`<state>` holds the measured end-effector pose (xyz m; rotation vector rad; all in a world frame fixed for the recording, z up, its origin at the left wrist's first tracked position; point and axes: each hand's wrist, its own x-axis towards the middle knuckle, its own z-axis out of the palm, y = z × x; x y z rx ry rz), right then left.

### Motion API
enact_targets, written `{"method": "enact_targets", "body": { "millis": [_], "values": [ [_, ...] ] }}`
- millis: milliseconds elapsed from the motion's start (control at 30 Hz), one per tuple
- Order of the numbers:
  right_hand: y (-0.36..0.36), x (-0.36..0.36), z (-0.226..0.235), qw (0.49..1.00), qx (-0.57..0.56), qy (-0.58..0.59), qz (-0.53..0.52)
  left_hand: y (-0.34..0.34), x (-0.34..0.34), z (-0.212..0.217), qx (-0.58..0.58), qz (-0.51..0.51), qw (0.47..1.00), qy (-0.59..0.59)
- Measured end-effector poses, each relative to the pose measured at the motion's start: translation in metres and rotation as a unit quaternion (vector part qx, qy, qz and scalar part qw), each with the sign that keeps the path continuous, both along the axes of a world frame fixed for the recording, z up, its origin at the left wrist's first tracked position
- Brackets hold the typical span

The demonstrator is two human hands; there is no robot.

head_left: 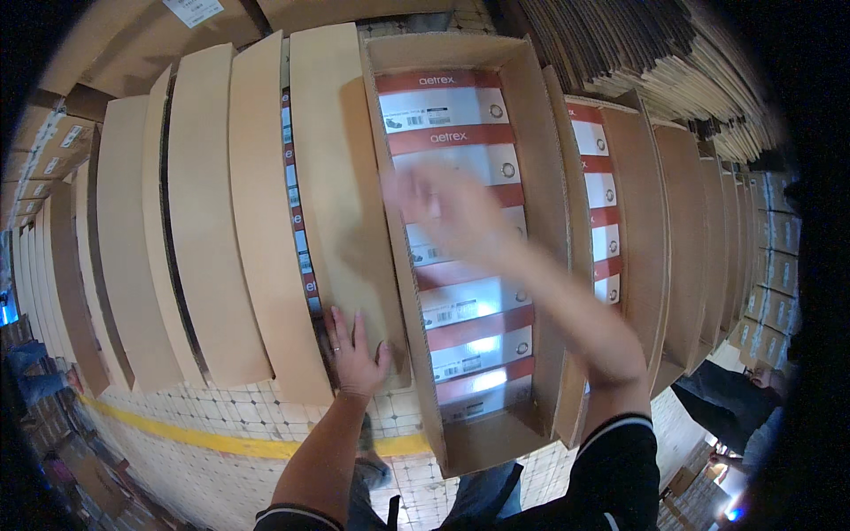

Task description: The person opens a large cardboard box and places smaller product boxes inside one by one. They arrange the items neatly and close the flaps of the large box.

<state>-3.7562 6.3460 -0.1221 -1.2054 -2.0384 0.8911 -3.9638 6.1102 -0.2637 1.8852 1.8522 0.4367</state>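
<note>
Left hand (pixel 356 350) is flat on the near end of a carton flap (pixel 341 186), fingers spread, palm pressing the cardboard down, nothing gripped, just contact. That flap runs long, from the near end by the hand away to the far end, and it lies just left of the open carton (pixel 544 159). Right hand (pixel 452 212) is out over the middle of that open carton, blurred in motion, fingers loosely open as far as the blur allows; I cannot tell whether it touches the boxes below, and it has hold of nothing I can see. Under it sits a row of white boxes with red bands (pixel 460 305), packed side by side, the row running near to far along the carton's long axis. So the key relation: the boxes lie directly beneath and slightly near of the right hand, with the carton's length pointing away from the person, and the right hand is plainly the closer one; the left stays a flap's width off to the left. Further right, another carton (pixel 630 177) shows the same red and white boxes; to the left, more closed flaps (pixel 199 221) in line.
</note>
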Motion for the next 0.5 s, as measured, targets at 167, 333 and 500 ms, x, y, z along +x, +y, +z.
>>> {"method": "enact_targets", "body": {
  "millis": [167, 333, 500],
  "values": [
    [-0.249, -0.023, 0.053, 0.972, -0.209, -0.001, 0.110, 0.000, -0.001, 0.004, 0.002, -0.015, 0.998, 0.066],
    [-0.325, -0.116, 0.024, 0.948, -0.247, -0.042, -0.196, 0.006, 0.003, 0.012, 0.028, -0.003, 0.998, 0.061],
    [-0.310, -0.145, -0.068, 0.954, -0.082, -0.172, -0.232, 0.007, 0.002, -0.018, 0.011, -0.013, 0.998, 0.061]
  ]
}}
